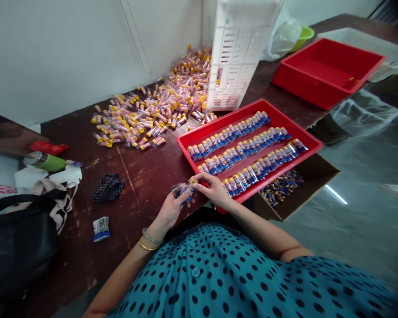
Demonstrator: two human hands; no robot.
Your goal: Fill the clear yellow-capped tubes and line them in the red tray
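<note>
In front of my body, my left hand [172,206] is closed on some clear and blue plastic wrappers [183,192]. My right hand [215,191] pinches a small yellow-capped tube [193,181] against those wrappers; the fingers hide part of it. Just beyond my right hand lies a red tray [185,142], holding three slanting rows of wrapped tubes [243,150] with yellow tops and blue lower ends. A flat stack of blue and white wrappers [101,229] rests on the table to the left.
A heap of pink, yellow-capped tubes [152,110] lies by the wall, beside an upright white crate [234,57]. Below the tray is a cardboard box [313,185] of wrapped tubes. A second red tray [325,70] is at right; a black bag [20,247] and green cup [48,161] are left.
</note>
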